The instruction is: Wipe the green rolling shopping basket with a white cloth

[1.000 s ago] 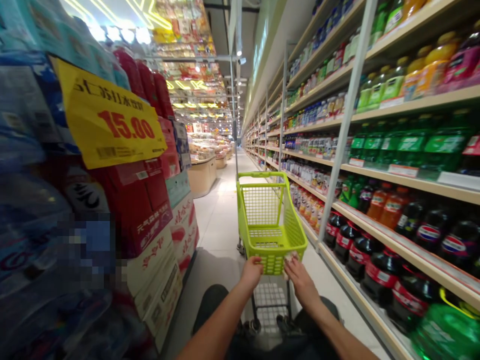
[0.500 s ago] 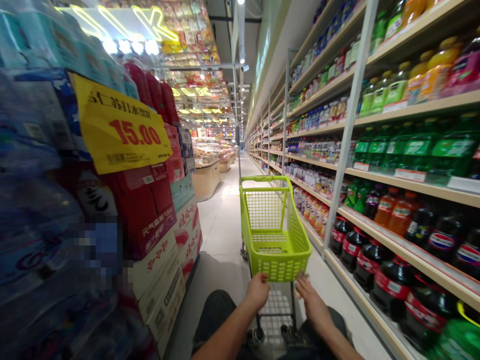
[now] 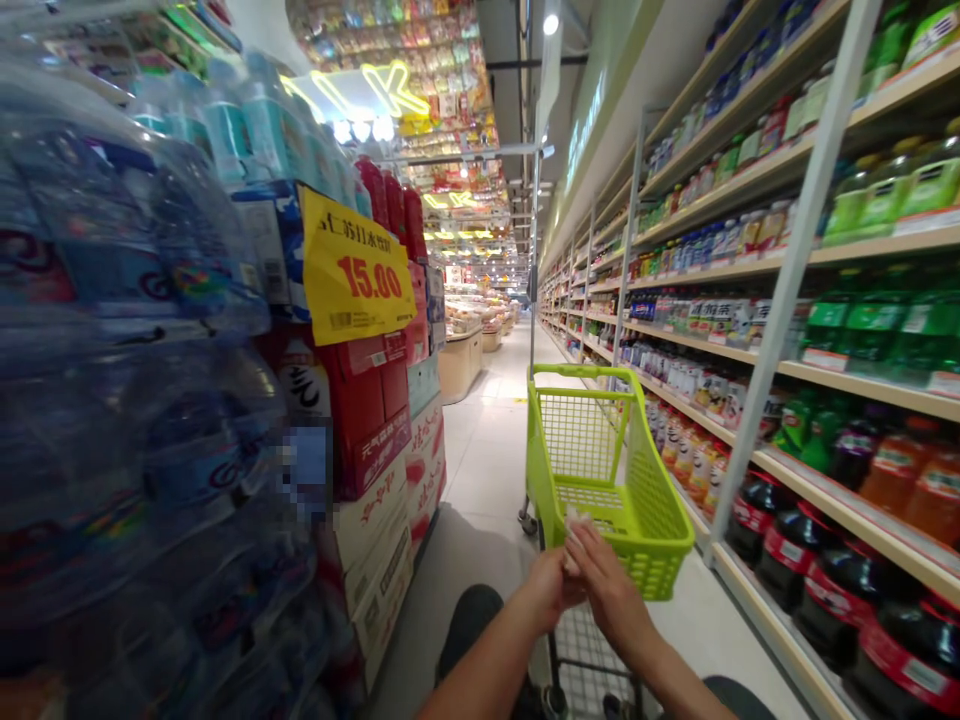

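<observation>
My hands meet in front of the near end of a lime-green shopping cart [image 3: 660,560]. My left hand [image 3: 549,592] is curled closed, most of its fingers hidden behind the other hand. My right hand [image 3: 601,580] lies over it, fingers held together. A small crumpled whitish piece, like tissue [image 3: 576,526], shows at the right fingertips. What the left fingers hold, if anything, is hidden. The cart's basket stands just beyond my hands, and its lower wire rack [image 3: 589,640] shows beneath my forearms. Neither hand is on the cart's far handle [image 3: 585,371].
Shelves of drinks line the right side, with large cola bottles [image 3: 844,580] at the bottom. Stacked cartons [image 3: 375,540] and shrink-wrapped water bottles [image 3: 187,430] stand on the left under a yellow price sign [image 3: 356,270]. A tiled aisle [image 3: 480,440] runs ahead between them.
My hands were apart at the cart's near end; now they are together, the right over the left. The view has turned left, so the cart and shelves sit further right.
</observation>
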`<state>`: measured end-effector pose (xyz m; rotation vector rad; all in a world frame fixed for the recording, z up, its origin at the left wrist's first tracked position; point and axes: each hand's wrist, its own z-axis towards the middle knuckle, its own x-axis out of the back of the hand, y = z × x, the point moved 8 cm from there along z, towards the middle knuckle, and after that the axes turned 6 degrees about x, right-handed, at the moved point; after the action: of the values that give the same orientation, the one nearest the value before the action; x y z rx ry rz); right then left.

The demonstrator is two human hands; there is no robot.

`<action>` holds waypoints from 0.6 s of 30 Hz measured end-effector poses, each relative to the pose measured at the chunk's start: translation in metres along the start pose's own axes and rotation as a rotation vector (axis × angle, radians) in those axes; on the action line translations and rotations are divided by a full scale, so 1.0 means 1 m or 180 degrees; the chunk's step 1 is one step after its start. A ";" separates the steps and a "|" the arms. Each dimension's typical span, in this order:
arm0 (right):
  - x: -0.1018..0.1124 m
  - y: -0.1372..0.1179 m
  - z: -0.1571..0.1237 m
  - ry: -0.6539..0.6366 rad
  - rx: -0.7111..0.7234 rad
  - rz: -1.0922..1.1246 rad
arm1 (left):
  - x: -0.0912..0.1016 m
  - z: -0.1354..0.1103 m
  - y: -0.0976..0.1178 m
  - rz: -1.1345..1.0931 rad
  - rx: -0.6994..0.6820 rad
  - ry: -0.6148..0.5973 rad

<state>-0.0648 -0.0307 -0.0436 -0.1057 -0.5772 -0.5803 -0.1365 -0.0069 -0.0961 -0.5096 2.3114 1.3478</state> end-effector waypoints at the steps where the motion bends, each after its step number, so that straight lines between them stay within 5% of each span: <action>1: -0.003 0.004 0.004 0.0021 0.0110 -0.0105 | 0.012 -0.001 0.008 0.0087 -0.0090 0.0193; 4: -0.022 0.012 -0.005 -0.0034 0.0318 -0.0311 | 0.050 -0.004 0.030 0.0402 -0.0388 0.0923; 8: -0.055 0.008 -0.059 -0.0532 0.0503 -0.0290 | 0.074 -0.005 0.032 0.0904 -0.0443 0.1443; 11: -0.052 0.006 -0.078 -0.0762 0.0393 -0.0333 | 0.074 0.000 0.023 0.1390 -0.0455 0.1553; 15: -0.019 0.009 -0.036 -0.0498 0.0309 -0.0288 | 0.062 0.010 0.018 0.2096 -0.0609 0.1560; 18: -0.014 0.017 -0.019 -0.0386 0.0327 -0.0368 | 0.045 0.010 0.020 0.2643 -0.0770 0.1419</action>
<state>-0.0560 -0.0144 -0.0657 -0.0103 -0.7332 -0.6583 -0.1829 0.0063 -0.1096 0.1518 2.8961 2.0690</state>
